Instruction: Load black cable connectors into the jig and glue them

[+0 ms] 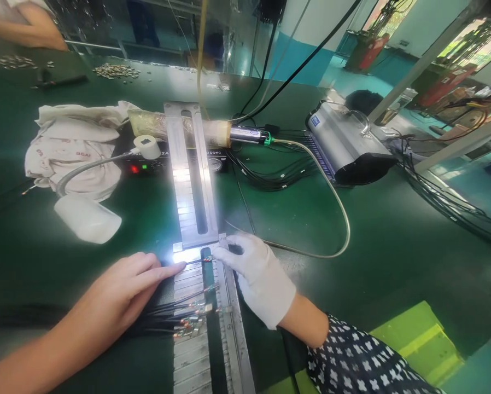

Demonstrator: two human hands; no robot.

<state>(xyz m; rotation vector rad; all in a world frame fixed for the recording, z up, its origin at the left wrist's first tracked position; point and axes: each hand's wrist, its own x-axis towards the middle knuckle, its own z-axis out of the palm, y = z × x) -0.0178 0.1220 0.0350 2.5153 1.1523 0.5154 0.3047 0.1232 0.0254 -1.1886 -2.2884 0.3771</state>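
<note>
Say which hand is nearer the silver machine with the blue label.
Right. The gloved right hand, at the right edge of the metal fixture, is in front and left of the silver machine; the bare left hand is farther left, at the fixture's left.

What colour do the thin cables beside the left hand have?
The thin cables are black; the head view shows this best.

Dark-green workbench top (372,246) stretching wide before me, catching soft sheen from light falling on it. Behind it, thick pillar (311,27) rising, white above, blue below. Teal floor (331,71) glistening past bench's far edge. Off toward upper right, pale wall (424,27) standing between two windows, nearer-to-pillar one (376,13) and farther one (454,44), both glowing yellowish. Grey metal post (424,60) slanting across that corner.
</note>
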